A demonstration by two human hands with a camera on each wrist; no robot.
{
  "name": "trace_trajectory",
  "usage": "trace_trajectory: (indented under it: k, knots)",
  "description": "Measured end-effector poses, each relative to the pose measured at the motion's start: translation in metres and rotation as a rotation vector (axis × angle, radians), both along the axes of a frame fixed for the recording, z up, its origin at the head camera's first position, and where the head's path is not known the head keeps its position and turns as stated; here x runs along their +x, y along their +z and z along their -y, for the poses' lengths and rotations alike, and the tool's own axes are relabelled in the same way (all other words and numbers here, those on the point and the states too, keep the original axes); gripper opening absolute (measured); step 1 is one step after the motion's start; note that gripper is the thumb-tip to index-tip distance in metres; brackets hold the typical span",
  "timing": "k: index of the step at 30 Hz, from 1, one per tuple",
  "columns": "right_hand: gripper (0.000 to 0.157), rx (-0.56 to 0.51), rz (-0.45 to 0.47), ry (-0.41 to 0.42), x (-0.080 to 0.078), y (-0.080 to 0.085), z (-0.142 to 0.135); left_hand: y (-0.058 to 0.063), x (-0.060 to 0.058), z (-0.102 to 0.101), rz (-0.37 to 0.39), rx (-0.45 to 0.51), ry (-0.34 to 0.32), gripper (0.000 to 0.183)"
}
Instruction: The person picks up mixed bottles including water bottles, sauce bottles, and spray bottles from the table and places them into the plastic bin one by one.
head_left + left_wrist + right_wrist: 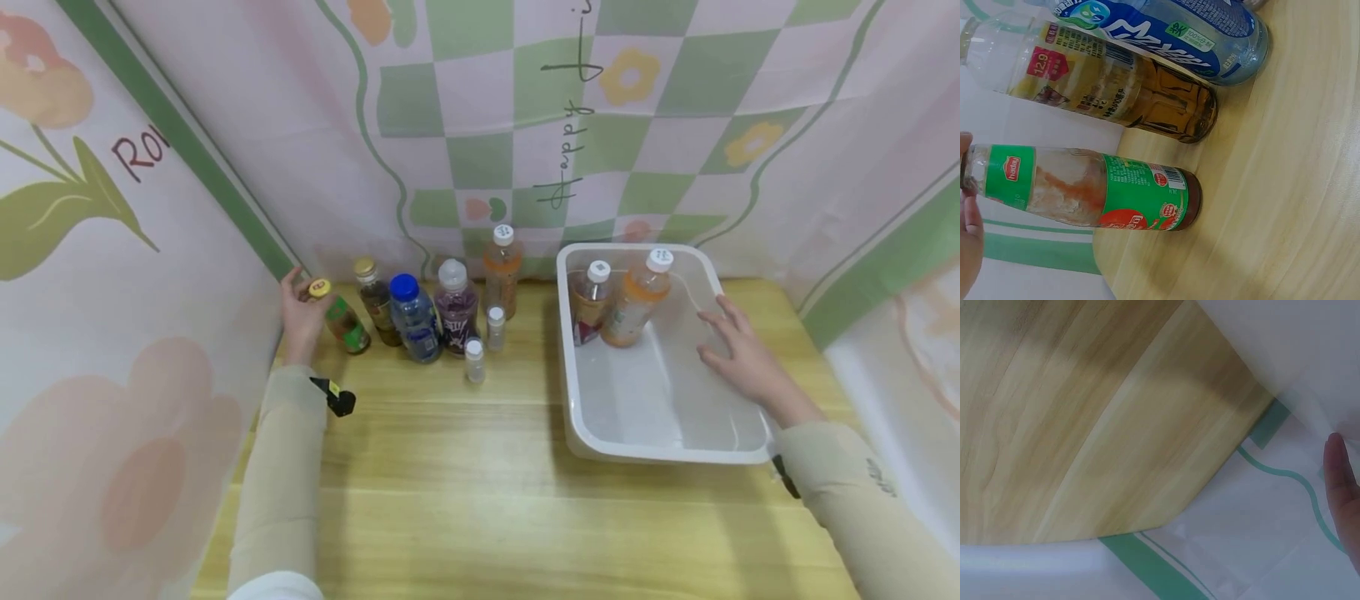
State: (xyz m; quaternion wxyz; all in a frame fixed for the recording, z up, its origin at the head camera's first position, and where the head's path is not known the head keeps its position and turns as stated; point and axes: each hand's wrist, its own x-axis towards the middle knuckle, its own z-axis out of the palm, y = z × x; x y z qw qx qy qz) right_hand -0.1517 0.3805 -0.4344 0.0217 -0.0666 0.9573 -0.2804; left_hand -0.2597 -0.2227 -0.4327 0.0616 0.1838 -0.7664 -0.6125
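At the left end of a bottle row, my left hand (300,321) pinches the neck of a glass sauce bottle (1072,187) with a green and red label and a yellow cap. Its base is at the tabletop. My right hand (738,350) is over the right rim of a white plastic tub (573,400), fingers extended and spread. Inside the tub, two capped drink bottles stand at the back left: a darker one (590,308) and one with an orange band (637,296). A finger of the right hand (1342,494) shows beside the tub's wall in the right wrist view.
Right of the sauce bottle stand a yellow-capped bottle (378,304), a blue-capped bottle (415,321), a purple drink bottle (457,312) and an orange drink bottle (502,275). Two small white-capped bottles, one nearer (475,362) and one farther (496,332), stand close by. Patterned cloth (480,100) hangs behind.
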Motion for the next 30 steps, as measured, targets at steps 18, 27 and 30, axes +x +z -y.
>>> trace_trajectory:
  k: [18, 27, 30]
  knots:
    - [0.056, -0.006, 0.001, 0.0, -0.001, -0.003, 0.0, 0.003, 0.016, 0.01, -0.098, 0.021, 0.137, 0.076]
    - [0.055, -0.015, 0.004, 0.001, -0.001, -0.003, -0.001, 0.029, 0.018, 0.005, -0.215, 0.053, 0.177, 0.069]
    - [0.055, -0.023, -0.003, 0.002, 0.0, -0.003, -0.001, 0.04, 0.018, 0.001, -0.256, 0.08, 0.196, 0.067]
